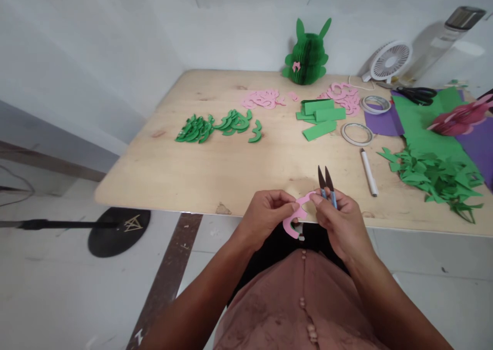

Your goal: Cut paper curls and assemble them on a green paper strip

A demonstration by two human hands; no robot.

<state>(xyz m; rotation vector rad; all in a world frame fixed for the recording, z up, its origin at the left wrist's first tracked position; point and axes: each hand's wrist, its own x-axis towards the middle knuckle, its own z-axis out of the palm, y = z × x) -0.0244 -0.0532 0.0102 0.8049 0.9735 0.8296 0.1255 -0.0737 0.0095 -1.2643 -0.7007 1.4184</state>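
Observation:
A curved pink paper piece is held between both hands at the table's front edge. My left hand pinches its middle between thumb and fingers. My right hand grips its upper right end with thumb and forefinger, and also holds small snips with blue handles, dark blades pointing away and apart. Pink cutouts lie at the back, with green curved cutouts to the left. Green paper strips lie beyond the hands.
Tape rolls, a white marker and green scraps lie right. Black scissors, a white fan and a bottle are at the back right. A green paper figure stands by the wall.

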